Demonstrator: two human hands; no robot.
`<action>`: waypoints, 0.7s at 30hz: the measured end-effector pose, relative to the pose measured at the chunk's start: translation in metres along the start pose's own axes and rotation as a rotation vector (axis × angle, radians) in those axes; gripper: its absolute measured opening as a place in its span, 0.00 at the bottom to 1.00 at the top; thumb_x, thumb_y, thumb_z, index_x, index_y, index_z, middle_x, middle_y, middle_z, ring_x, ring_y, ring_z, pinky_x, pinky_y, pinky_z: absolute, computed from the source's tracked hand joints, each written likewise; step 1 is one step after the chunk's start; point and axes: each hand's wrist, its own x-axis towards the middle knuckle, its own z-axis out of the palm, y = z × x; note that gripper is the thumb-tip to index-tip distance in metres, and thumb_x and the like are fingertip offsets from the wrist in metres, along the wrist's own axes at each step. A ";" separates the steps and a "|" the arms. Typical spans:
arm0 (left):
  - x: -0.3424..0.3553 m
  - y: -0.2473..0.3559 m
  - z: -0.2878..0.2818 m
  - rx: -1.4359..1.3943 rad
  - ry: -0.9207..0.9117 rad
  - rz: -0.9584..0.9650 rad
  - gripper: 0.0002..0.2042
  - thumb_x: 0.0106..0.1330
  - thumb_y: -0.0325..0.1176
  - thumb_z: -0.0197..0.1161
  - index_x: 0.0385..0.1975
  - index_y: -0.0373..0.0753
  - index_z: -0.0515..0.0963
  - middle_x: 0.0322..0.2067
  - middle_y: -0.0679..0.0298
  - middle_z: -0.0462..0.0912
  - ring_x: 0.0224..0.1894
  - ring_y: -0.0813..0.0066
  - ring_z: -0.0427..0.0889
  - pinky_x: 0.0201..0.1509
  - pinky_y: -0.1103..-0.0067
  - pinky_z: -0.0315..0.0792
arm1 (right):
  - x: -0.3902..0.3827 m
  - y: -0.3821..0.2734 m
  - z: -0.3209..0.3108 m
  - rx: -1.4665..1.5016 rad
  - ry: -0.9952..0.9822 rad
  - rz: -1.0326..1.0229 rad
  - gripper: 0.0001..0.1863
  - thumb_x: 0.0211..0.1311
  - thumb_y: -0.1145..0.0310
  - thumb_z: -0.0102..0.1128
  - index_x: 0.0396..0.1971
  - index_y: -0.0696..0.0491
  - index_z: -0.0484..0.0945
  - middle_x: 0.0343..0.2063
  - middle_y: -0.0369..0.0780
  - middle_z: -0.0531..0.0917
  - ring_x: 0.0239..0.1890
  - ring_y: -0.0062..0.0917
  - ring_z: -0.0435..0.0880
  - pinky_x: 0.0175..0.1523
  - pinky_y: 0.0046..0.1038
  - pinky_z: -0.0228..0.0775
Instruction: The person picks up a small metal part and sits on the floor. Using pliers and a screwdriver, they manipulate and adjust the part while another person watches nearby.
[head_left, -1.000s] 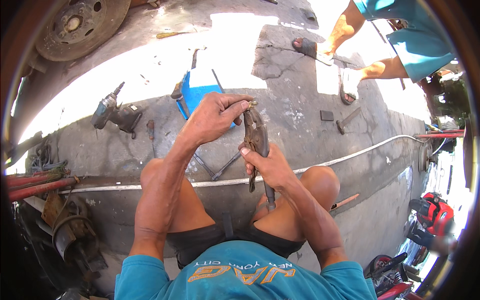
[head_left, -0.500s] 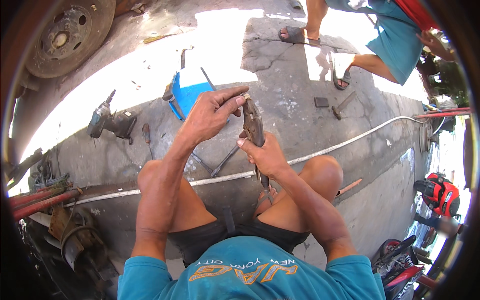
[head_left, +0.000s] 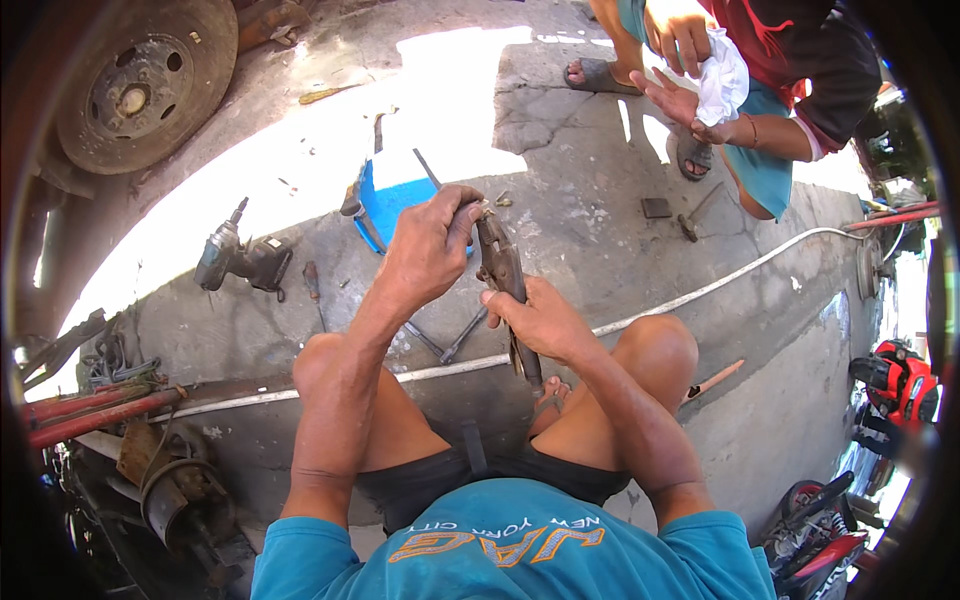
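A long, dark, greasy metal part (head_left: 503, 262) is held upright-slanting above the floor between my knees. My right hand (head_left: 545, 318) is wrapped round its middle, thumb lying across it. At the part's far end my left hand (head_left: 425, 245) is closed, thumb and fingers pinched together beside the tip; whatever is between them is hidden. Under and beyond my left hand lies a blue tray-like piece (head_left: 400, 205) with a hammer (head_left: 353, 195) at its left. Two metal tools (head_left: 462, 335) meet in a V on the floor below my hands.
A cordless impact driver (head_left: 240, 255) and a screwdriver (head_left: 313, 282) lie left. A white hose (head_left: 690, 298) crosses the floor. Far right, a person bends over, holding a white cloth (head_left: 722, 80) near another hammer (head_left: 690, 225). A wheel (head_left: 135, 90) stands far left.
My left fingers have curled in from stretching over the part's tip. The other person has leaned into view with the white cloth. The whole view has shifted slightly.
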 end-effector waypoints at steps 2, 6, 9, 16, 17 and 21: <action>-0.001 -0.001 0.004 0.022 0.020 0.050 0.10 0.75 0.29 0.57 0.48 0.30 0.78 0.29 0.55 0.85 0.29 0.69 0.85 0.36 0.74 0.78 | 0.004 0.007 0.003 -0.004 0.023 -0.038 0.18 0.66 0.56 0.60 0.42 0.58 0.82 0.25 0.37 0.80 0.33 0.24 0.79 0.46 0.32 0.70; 0.000 0.005 0.004 0.012 0.055 0.149 0.10 0.75 0.30 0.57 0.48 0.31 0.78 0.30 0.55 0.85 0.30 0.69 0.84 0.37 0.75 0.78 | 0.007 0.021 0.006 -0.045 0.089 -0.182 0.19 0.66 0.59 0.62 0.45 0.60 0.81 0.32 0.39 0.84 0.36 0.24 0.81 0.46 0.32 0.72; -0.001 0.009 0.006 -0.031 0.057 0.185 0.11 0.76 0.30 0.56 0.49 0.31 0.78 0.32 0.56 0.85 0.31 0.71 0.84 0.37 0.75 0.78 | 0.004 0.016 0.000 0.073 -0.042 -0.060 0.18 0.64 0.65 0.62 0.50 0.61 0.79 0.37 0.40 0.85 0.38 0.20 0.82 0.46 0.28 0.74; 0.007 0.006 0.001 -0.588 0.071 -0.175 0.13 0.76 0.34 0.57 0.50 0.31 0.77 0.37 0.59 0.86 0.36 0.74 0.84 0.42 0.77 0.77 | 0.002 0.025 -0.003 0.411 -0.013 -0.139 0.15 0.60 0.68 0.59 0.45 0.58 0.80 0.32 0.39 0.83 0.34 0.19 0.79 0.38 0.29 0.73; 0.010 0.004 0.002 -0.724 0.070 -0.247 0.13 0.76 0.35 0.58 0.50 0.31 0.76 0.38 0.59 0.86 0.39 0.73 0.85 0.43 0.77 0.77 | -0.004 0.020 -0.005 0.514 -0.035 -0.102 0.16 0.61 0.68 0.59 0.48 0.58 0.80 0.35 0.39 0.83 0.37 0.20 0.80 0.39 0.30 0.75; 0.013 -0.006 -0.003 -1.001 0.126 -0.301 0.15 0.74 0.38 0.61 0.51 0.33 0.76 0.41 0.58 0.86 0.43 0.73 0.84 0.50 0.76 0.75 | -0.016 -0.004 -0.022 0.785 -0.177 0.038 0.23 0.66 0.67 0.59 0.59 0.59 0.73 0.51 0.46 0.81 0.57 0.33 0.81 0.58 0.50 0.79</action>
